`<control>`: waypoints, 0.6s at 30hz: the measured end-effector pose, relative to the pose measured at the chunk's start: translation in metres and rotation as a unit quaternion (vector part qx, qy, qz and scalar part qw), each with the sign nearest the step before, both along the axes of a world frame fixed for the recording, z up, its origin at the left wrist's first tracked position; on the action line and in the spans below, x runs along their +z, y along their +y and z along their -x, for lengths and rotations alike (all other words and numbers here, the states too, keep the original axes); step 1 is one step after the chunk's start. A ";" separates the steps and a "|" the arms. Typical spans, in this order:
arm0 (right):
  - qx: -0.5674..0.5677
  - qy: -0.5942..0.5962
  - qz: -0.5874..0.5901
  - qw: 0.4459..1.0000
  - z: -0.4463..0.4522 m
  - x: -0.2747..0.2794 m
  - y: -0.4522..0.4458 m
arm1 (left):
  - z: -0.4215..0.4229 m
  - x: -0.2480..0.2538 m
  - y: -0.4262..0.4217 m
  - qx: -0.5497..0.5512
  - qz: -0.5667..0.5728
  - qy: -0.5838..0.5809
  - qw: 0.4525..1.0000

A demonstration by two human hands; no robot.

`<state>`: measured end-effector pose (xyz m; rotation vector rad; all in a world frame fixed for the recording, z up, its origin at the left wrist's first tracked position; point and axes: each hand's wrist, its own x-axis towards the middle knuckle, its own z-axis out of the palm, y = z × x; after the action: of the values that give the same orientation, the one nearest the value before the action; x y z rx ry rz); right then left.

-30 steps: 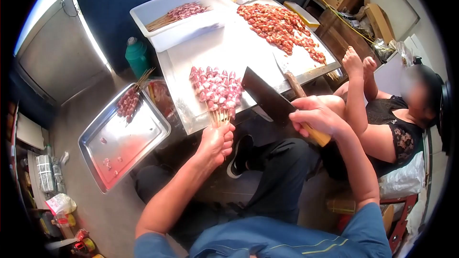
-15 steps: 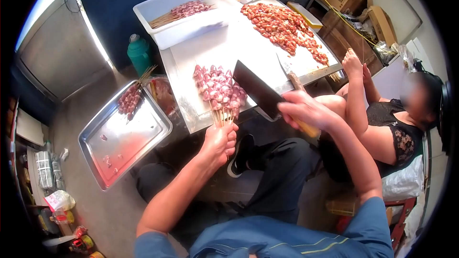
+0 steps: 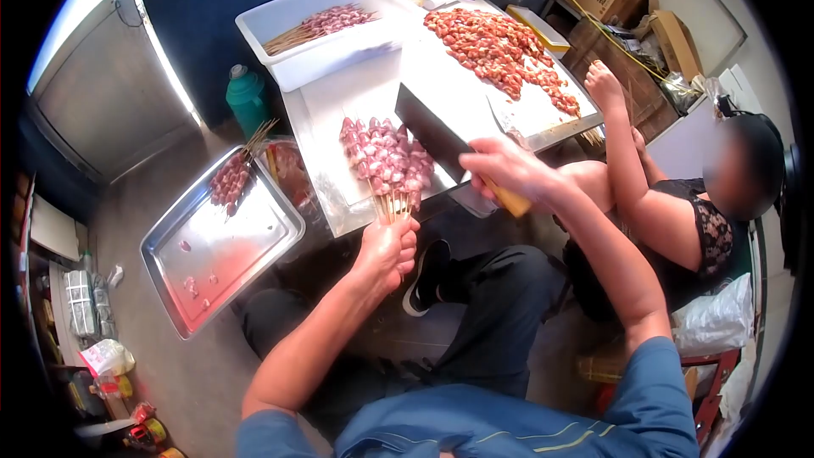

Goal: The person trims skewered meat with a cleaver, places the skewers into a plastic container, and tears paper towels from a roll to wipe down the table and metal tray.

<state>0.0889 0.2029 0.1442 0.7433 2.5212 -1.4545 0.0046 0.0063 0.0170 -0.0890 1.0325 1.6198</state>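
My left hand is closed round the bare stick ends of a bunch of meat skewers. The bunch fans out over the near edge of the white table top, its pinkish-red pieces pointing away from me. In my right hand is a cleaver, gripped by its yellowish handle. Its broad dark blade is tilted, with the far end close by the right side of the meat; whether it touches, I cannot tell. Behind my right hand lies a knife, partly hidden.
A white tub with skewers stands at the table's back left. A heap of red meat pieces covers the back right. Left of the table is a metal tray with more skewers. A co-worker sits at the right, hands raised.
My right hand has moved the cleaver left and slightly up, nearer the skewers. My left hand has barely moved. The co-worker's raised hand has shifted up and left.
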 end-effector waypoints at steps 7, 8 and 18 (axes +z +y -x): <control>-0.045 -0.048 0.046 0.997 -0.066 0.040 -0.016 | 0.000 0.004 -0.001 0.001 0.007 -0.009 1.000; -0.049 -0.020 0.045 0.998 -0.069 0.039 -0.017 | -0.001 0.002 -0.001 0.003 0.005 -0.009 1.000; 0.028 -0.012 -0.018 0.999 0.024 -0.001 -0.005 | -0.001 -0.001 -0.001 0.002 0.000 -0.002 1.000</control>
<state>0.0645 0.1974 0.1435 0.6863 2.5355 -1.3766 0.0061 0.0050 0.0161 -0.0941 1.0310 1.6231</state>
